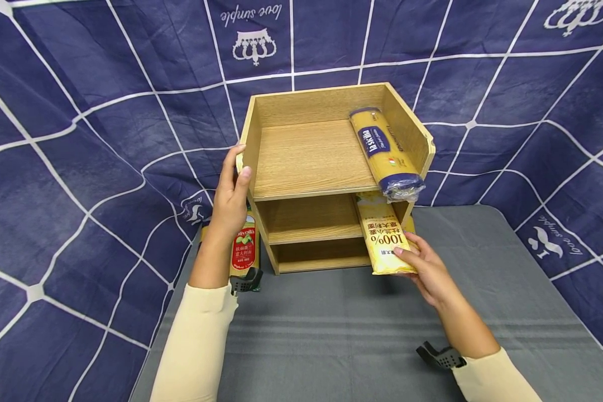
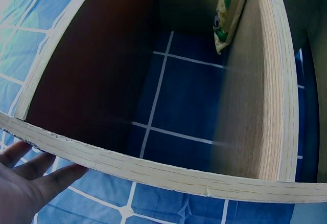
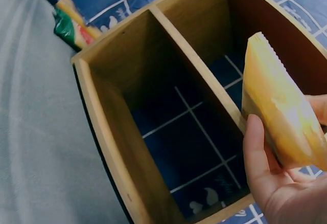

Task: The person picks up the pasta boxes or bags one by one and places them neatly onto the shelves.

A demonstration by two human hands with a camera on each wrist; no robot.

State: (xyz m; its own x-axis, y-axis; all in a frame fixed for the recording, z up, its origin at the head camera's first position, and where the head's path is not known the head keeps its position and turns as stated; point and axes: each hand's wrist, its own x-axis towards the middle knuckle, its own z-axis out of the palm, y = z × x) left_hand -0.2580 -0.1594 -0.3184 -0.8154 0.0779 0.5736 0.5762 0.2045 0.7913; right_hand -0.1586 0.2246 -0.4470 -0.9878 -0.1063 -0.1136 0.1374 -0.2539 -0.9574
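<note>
A three-level wooden shelf (image 1: 306,156) stands on the grey cloth. My left hand (image 1: 231,195) holds the front edge of its left side panel; in the left wrist view, fingers (image 2: 56,175) lie along the outer face, with the thumb out of sight. At the right, my right hand (image 1: 427,268) grips a yellow pasta packet (image 1: 384,237), thumb on top. The packet's far end is inside the middle compartment, against the right side, and its near end sticks out in front. A blue-and-yellow spaghetti packet (image 1: 382,148) lies on the top level along the right wall.
Outside the shelf's left side stands a red-labelled pasta packet (image 1: 244,245), partly hidden by my left arm. Something yellow (image 1: 408,224) shows just beyond the right side panel. Blue cloth (image 1: 130,111) with white lines hangs around the grey-covered surface (image 1: 301,329).
</note>
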